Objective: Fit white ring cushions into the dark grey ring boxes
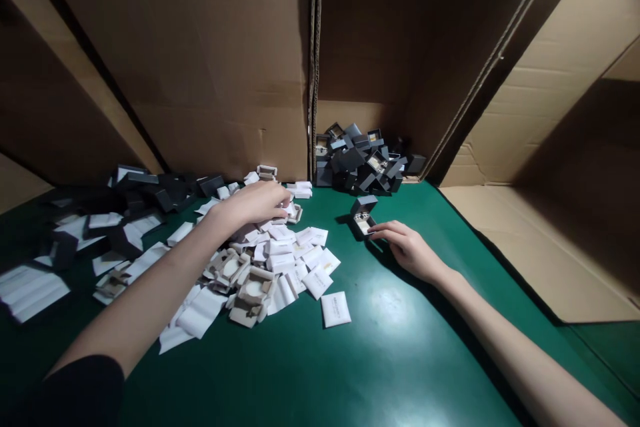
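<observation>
My right hand (406,248) reaches in from the right, its fingertips on the front edge of a small dark jewellery box (364,217). The box stands on the green table with its lid up, a pale insert inside. My left hand (263,201) is over the far part of a pile of white folded packets (281,247). Its fingers are bent down around something whitish, largely hidden under them. Beside those fingers is a small white tray-like insert (295,215). A single white packet (336,309) lies apart, nearer to me.
A heap of dark small boxes (357,159), some open, sits inside a cardboard compartment (370,33) at the back. More black box parts (145,190) lie at the left. Opened pale inserts (253,293) are in the near pile. A cardboard flap (525,247) lies at the right.
</observation>
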Tool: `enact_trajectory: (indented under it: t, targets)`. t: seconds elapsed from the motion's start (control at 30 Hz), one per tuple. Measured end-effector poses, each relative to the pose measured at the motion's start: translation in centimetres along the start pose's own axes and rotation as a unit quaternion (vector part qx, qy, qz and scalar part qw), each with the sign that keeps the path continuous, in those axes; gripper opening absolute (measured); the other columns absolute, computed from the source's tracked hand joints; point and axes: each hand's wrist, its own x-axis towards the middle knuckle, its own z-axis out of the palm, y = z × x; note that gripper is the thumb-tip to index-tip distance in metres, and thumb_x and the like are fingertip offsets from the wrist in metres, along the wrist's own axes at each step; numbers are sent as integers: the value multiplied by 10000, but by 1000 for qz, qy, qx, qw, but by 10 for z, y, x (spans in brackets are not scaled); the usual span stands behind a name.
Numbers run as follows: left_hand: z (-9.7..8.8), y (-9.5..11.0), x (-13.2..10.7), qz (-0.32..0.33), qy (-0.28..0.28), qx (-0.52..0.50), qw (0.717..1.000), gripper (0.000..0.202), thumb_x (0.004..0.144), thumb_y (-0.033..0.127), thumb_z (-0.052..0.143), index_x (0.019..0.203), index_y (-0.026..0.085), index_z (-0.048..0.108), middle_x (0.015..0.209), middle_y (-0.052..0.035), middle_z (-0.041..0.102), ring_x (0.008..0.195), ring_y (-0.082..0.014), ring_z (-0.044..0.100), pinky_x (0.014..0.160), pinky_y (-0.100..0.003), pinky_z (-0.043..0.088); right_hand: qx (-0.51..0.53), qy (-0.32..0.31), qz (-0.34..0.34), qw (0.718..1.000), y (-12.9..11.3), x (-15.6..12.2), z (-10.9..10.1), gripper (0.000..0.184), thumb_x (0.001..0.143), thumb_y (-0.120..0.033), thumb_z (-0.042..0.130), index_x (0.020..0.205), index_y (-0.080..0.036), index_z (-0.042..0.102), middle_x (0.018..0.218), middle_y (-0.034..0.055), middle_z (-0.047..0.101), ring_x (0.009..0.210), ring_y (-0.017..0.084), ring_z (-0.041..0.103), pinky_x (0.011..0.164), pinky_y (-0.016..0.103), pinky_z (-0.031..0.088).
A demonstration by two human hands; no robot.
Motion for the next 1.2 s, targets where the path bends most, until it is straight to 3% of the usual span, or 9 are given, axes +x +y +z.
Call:
enact_trajectory:
  t: [0.1, 0.23, 0.4, 0.57, 0.77, 0.9, 1.0, 1.1, 1.2]
  targets:
    - [-3, 4, 0, -13, -3, 54, 998, 188, 850, 245, 498, 783, 179, 660, 781, -55, 661, 731, -183, 607, 595, -256, 355, 5, -6, -18, 1000, -5, 1, 2, 465, 811, 29, 339, 1115, -223, 585, 1169, 77, 627, 1048, 207, 570, 852, 393, 502]
    - [-11, 15, -3, 2, 104, 84, 991, 204, 885, 228, 479, 816, 168, 662, 848, -63, 672, 847, -207, 615, 678, -276, 422, 18, -19, -40, 999, -14, 4, 3, 443, 802, 25, 359, 1090, -214, 596, 1175, 85, 629, 1036, 208, 570, 846, 400, 493]
    - [-13, 55, -9, 122, 239, -65, 961, 157, 873, 133, 501, 866, 150, 657, 874, -47, 696, 810, -168, 644, 720, -289, 502, 176, 0, 19, 984, -31, 9, 2, 296, 877, -86, 408, 1001, -216, 644, 1188, 82, 625, 1071, 203, 578, 896, 391, 467]
    - [12, 105, -7, 261, 341, -174, 886, 167, 894, 98, 483, 912, 119, 648, 916, -89, 706, 875, -166, 659, 737, -298, 561, 457, 61, 221, 859, -42, 13, 4, 142, 867, -325, 581, 902, -209, 655, 935, 37, 680, 862, 165, 620, 789, 309, 479]
    - [42, 112, 4, 285, 335, -196, 877, 155, 903, 112, 490, 975, 121, 628, 1034, -118, 676, 977, -195, 633, 793, -342, 563, 576, 95, 264, 768, -42, 14, 9, 189, 775, -356, 704, 856, -194, 648, 739, -13, 619, 662, 101, 533, 650, 236, 411]
    - [46, 110, 4, 294, 295, -207, 885, 232, 888, 76, 476, 1083, 136, 587, 1134, -118, 635, 1070, -203, 596, 863, -364, 544, 552, 113, 296, 771, -40, 14, 10, 210, 697, -290, 770, 806, -184, 625, 699, -20, 608, 642, 100, 527, 622, 232, 388]
    - [44, 113, 1, 219, 311, -207, 902, 291, 865, 50, 464, 1134, 132, 542, 1185, -117, 585, 1079, -198, 575, 861, -350, 534, 527, 124, 293, 789, -39, 14, 9, 187, 703, -290, 752, 776, -187, 614, 710, -20, 606, 633, 100, 522, 615, 237, 391]
    - [44, 114, 0, 100, 307, -187, 928, 226, 827, 31, 453, 998, 129, 564, 986, -67, 607, 884, -172, 595, 719, -298, 525, 467, 143, 271, 829, -39, 15, 7, 141, 748, -307, 693, 745, -187, 620, 709, -11, 603, 634, 107, 514, 608, 244, 394]
    - [48, 112, 2, 53, 229, -143, 962, 179, 788, 22, 451, 794, 149, 577, 801, -21, 582, 742, -159, 567, 627, -275, 478, 399, 153, 233, 873, -39, 14, 5, 133, 800, -292, 614, 722, -186, 641, 744, 8, 615, 685, 126, 542, 646, 262, 415]
